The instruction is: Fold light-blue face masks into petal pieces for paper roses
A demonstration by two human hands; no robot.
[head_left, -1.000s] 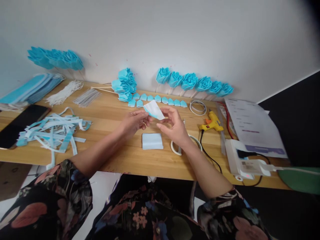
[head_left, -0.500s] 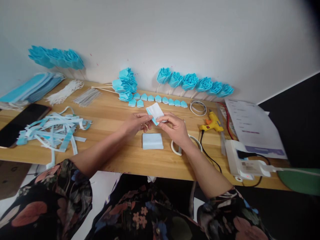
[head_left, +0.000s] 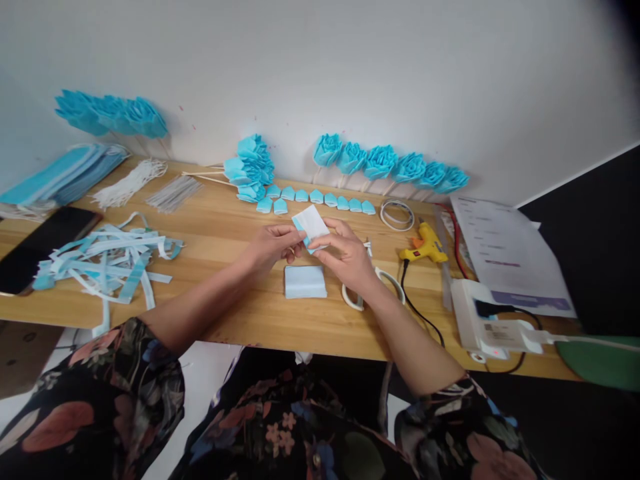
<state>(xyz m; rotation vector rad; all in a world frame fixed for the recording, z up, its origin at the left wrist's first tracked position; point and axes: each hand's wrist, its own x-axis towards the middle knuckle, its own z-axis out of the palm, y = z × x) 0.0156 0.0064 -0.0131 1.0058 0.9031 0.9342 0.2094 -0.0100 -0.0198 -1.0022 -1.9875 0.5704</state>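
Nearest us, a stack of pale-blue sheets (head_left: pixel 305 283) lies beside scissors (head_left: pixel 351 304), partly covered by our right wrist (head_left: pixel 376 288). Our left hand (head_left: pixel 277 243) and right hand (head_left: pixel 350 253) pinch a fabric piece (head_left: pixel 313 223) above the table (head_left: pixel 225 233), slanted, one corner toward the wall (head_left: pixel 320 73); fingers hide its long axis. It's white, blue-edged. Beyond sit folded blue petals (head_left: pixel 331 200), then fabric roses (head_left: pixel 379 163).

We're in a black floral top (head_left: pixel 245 443), loose sleeves (head_left: pixel 135 400) ending around the elbows. Print: big muted-red petals (head_left: pixel 65 413), small peach blossoms (head_left: pixel 280 437), blue flowers (head_left: pixel 327 461), dark-green leaf (head_left: pixel 363 457). Forearms (head_left: pixel 213 297) bare.
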